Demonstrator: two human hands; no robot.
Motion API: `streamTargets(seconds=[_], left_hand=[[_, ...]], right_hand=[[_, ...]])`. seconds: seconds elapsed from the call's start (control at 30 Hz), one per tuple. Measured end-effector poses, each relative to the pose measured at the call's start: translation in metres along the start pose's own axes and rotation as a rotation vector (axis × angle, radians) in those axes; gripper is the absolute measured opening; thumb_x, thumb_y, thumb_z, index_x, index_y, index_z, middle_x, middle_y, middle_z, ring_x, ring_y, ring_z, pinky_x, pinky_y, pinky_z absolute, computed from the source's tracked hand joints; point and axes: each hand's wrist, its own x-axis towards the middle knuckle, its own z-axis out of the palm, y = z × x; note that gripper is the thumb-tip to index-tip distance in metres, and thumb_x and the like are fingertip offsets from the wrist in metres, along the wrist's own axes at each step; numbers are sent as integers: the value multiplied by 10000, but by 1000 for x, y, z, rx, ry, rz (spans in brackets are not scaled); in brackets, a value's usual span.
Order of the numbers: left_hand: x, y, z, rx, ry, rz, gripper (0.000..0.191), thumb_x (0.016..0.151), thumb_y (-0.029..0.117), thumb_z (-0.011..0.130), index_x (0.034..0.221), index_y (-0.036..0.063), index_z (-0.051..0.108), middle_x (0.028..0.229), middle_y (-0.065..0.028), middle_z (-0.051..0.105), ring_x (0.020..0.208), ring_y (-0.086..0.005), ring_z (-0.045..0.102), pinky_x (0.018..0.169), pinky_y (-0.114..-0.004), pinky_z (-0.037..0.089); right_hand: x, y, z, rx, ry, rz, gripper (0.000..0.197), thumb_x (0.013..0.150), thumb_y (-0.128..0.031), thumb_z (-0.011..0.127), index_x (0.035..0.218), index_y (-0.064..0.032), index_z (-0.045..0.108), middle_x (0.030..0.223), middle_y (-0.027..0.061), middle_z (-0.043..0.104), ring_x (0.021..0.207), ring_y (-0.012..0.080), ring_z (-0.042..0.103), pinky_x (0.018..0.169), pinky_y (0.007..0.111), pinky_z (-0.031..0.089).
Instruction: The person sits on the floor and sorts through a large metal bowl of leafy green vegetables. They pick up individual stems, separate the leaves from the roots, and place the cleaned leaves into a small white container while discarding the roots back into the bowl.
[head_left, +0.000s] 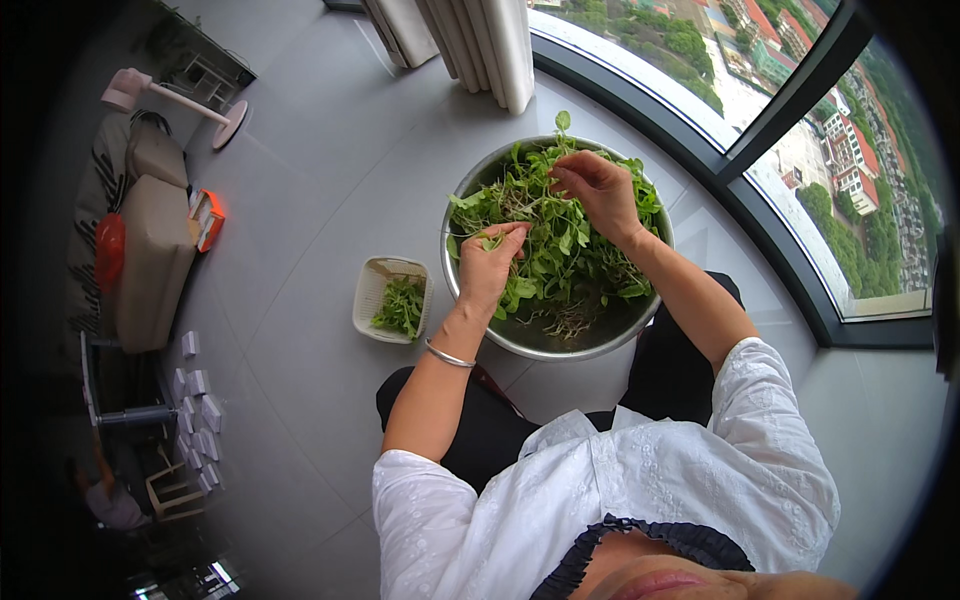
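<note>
A wide steel basin (504, 349) stands on the floor in front of me, heaped with leafy green stems (559, 232). Pale stringy roots (570, 321) lie at its near side. Over the left part of the heap, my left hand (489, 262) pinches a few leafy greens (491, 241) between thumb and fingers. My right hand (600, 193) hovers over the far side of the heap with thumb and fingertips drawn together; whether a stem is between them is unclear. Left of the basin, a white plastic basket (365, 304) contains a small bunch of green leaves (401, 306).
A framed window (726, 171) curves along the right, with a curtain (487, 52) beyond the basin. Far left are a pink fan (229, 124), a beige sofa (154, 255), an orange box (208, 220) and several small white boxes (199, 382). Another person (112, 499) is at lower left.
</note>
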Motion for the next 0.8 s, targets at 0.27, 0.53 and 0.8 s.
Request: streamTargets(seconds=[0.27,0.53,0.8], left_hand=[[11,2,15,-6,154,86,214,831,165,667,963,-3,671,673,31,576,598,-41,488,541,-188,378],[12,8,15,-224,80,-20,197,825,167,679,956,20,668,705,16,583,634,-63,507,559,-207,403],[12,26,13,-355,140,132,200,822,145,679,961,3,660,736,3,592,644,-71,504,565,-223,419]], right_hand=[[-9,-11,1,19,-125,19,111,861,-56,602,956,-1,622,865,43,659,783,99,643,655,206,511],[-14,-24,2,215,-179,22,110,867,-73,602,948,-2,619,895,49,656,811,109,644,679,213,522],[-8,-24,-7,184,-59,4,147,878,-113,599,984,-10,605,873,54,666,775,119,649,634,220,529]])
